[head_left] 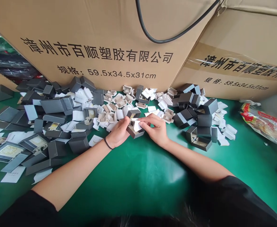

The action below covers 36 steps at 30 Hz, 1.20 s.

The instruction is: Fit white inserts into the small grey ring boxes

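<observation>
Fingers: my left hand and right hand pinch the small open grey cardboard box.
Risk: its white card insert may slip, barely gripped.

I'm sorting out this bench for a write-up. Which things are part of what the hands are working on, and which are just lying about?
In hand:
left hand
right hand
small grey box, held between both hands
white card at the box, under the right fingers

Lying about:
grey boxes
beige inserts
cardboard cartons
snack bag
black cable
green table
</observation>
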{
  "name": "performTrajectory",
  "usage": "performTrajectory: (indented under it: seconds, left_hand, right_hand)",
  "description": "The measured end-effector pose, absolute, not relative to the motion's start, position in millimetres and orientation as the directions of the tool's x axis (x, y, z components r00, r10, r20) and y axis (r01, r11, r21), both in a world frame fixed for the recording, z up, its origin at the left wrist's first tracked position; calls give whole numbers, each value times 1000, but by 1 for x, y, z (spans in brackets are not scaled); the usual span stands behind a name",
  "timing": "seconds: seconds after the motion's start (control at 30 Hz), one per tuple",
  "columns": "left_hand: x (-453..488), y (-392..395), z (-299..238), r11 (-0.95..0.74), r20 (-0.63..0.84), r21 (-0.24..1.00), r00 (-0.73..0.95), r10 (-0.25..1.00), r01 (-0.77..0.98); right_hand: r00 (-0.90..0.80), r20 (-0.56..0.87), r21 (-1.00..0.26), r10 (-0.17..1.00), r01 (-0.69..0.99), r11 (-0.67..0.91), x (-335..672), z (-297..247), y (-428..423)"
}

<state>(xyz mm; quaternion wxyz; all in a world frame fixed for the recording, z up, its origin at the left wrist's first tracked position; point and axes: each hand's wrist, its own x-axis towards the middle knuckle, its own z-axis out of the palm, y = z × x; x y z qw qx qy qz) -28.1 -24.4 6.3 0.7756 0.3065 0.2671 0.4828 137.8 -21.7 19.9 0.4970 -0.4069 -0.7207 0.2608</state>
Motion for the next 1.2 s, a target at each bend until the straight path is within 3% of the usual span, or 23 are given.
performTrajectory:
  seconds: [0.2, 0.53, 0.63, 0.73, 0.87, 1.07, 1.2]
  left_hand:
    - [-27, -24, 9, 320, -110, 763, 375, 920, -561]
    - [-28, -24, 5, 363, -148, 801, 430, 891, -477]
    - [-28, -24, 6, 377, -169, 793, 421, 891, -479]
    - [-27, -23, 5, 391, -181, 781, 422, 888, -487]
    - [-27, -22, 3, 400, -160, 757, 446, 880, -517]
    - [-26, -23, 3, 404, -162, 740, 440, 883, -538]
    - [-27, -23, 2, 365, -143, 761, 410, 901, -536]
  right_hand:
    - [-219, 512, -751, 830, 355, 557, 137, 19, -21]
    - [-384, 569, -533, 728, 501, 681, 147, 14, -10]
    - [-417, 575, -417, 704, 591, 691, 148, 12, -10]
    - [-446, 629, -225, 636, 679, 699, 148, 12, -11]
    - [-541, 647, -24, 538, 690, 723, 148, 14, -12]
    - [-519, 666, -72, 535, 670, 739, 150, 20, -13]
    - [-613, 653, -58, 445, 545, 836, 152, 17, -12]
